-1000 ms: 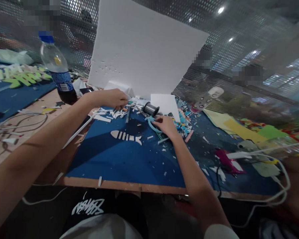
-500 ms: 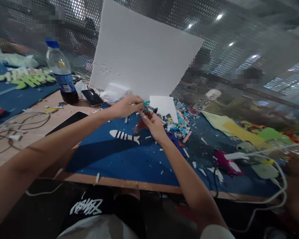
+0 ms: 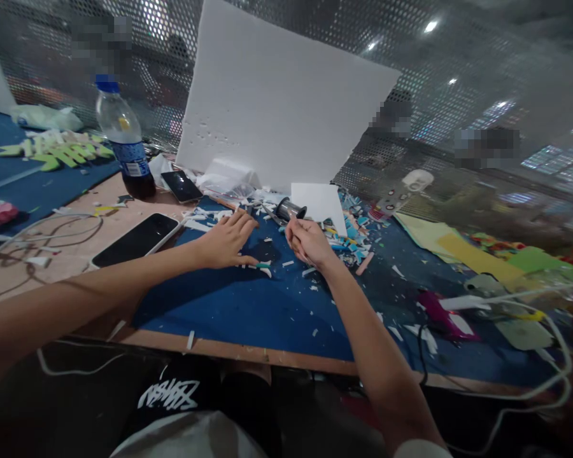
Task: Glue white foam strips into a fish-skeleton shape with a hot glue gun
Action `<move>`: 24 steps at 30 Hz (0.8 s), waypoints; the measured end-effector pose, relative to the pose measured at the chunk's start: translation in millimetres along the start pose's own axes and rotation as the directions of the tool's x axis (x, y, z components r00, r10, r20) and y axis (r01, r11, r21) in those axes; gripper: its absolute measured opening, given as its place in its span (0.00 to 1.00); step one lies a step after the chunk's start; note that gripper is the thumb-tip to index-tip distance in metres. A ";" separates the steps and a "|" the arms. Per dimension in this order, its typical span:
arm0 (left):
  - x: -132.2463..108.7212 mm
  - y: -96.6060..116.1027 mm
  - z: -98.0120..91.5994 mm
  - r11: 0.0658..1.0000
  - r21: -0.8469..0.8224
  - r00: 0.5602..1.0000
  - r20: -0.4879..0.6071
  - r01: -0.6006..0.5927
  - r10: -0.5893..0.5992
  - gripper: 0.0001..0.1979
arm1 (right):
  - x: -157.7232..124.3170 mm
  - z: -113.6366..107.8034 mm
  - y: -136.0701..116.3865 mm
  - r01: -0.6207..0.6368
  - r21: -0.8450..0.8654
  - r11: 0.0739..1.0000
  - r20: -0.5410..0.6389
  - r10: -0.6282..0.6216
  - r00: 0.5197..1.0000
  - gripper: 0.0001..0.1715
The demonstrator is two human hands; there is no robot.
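My left hand (image 3: 229, 240) reaches low over the blue mat with its fingers spread, holding nothing I can see. Under it lies a white fish-skeleton cutout, mostly covered; only its tail (image 3: 266, 270) shows by the teal-nailed thumb. To the right, the fingers of my right hand (image 3: 310, 242) are curled together, and what they hold, if anything, is hidden. Just beyond those fingers sits a dark spool (image 3: 291, 210), beside a thin grey tool (image 3: 273, 215) too blurred to name.
A white board (image 3: 286, 95) stands at the back. Foam scraps (image 3: 353, 222) litter the blue mat (image 3: 248, 312). On the left are a cola bottle (image 3: 132, 159), a phone (image 3: 136, 240) and cables; on the right, a magenta device (image 3: 446, 315) with white cords.
My hands have come apart. The left has moved down and left onto the fish cutout and spread its fingers, while the right has shifted slightly right and curled. The view has turned a little.
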State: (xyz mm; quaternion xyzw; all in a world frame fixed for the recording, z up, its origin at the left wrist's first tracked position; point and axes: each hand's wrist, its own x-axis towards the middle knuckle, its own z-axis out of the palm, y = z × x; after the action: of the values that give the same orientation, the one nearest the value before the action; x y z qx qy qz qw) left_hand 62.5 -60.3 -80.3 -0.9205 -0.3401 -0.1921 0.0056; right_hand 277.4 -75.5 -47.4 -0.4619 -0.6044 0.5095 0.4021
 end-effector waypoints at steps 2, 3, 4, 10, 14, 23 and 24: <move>5.8 -6.8 4.8 0.998 -0.016 0.996 0.063 0.067 -0.066 0.25 | 5.5 -0.9 8.3 -0.042 0.027 0.999 -0.025 0.043 0.999 0.27; 11.0 -10.8 6.5 0.991 -0.020 0.988 0.081 0.136 -0.134 0.23 | 8.4 -1.6 13.1 -0.051 0.040 0.998 -0.038 0.053 0.998 0.27; 17.0 -14.9 8.3 0.979 0.001 0.974 0.100 0.205 -0.205 0.23 | 11.3 -2.2 17.9 -0.058 0.049 0.997 -0.049 0.060 0.997 0.27; 41.0 -28.3 18.3 0.972 0.143 0.940 0.262 0.187 -0.220 0.27 | 19.5 -4.5 38.7 -0.073 0.114 0.991 -0.092 0.083 0.992 0.28; 38.9 -35.9 12.7 0.981 0.065 0.922 0.336 0.182 -0.193 0.28 | 20.6 -7.3 44.3 -0.077 0.164 0.983 -0.089 0.093 0.992 0.28; 36.4 -59.1 -3.2 0.958 0.099 0.889 0.359 0.267 -0.285 0.24 | 20.2 -8.0 45.3 -0.068 0.235 0.970 -0.039 0.080 0.996 0.27; 37.2 -59.6 -4.9 0.958 0.114 0.895 0.343 0.262 -0.286 0.22 | 19.2 -6.9 44.4 -0.070 0.237 0.969 -0.022 0.078 0.997 0.27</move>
State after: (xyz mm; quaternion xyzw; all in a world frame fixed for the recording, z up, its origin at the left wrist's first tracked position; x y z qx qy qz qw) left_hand 49.2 8.0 -69.7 -0.8822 -0.4677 -0.0101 -0.0535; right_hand 285.7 -52.8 -89.8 -0.4408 -0.5156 0.5852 0.4443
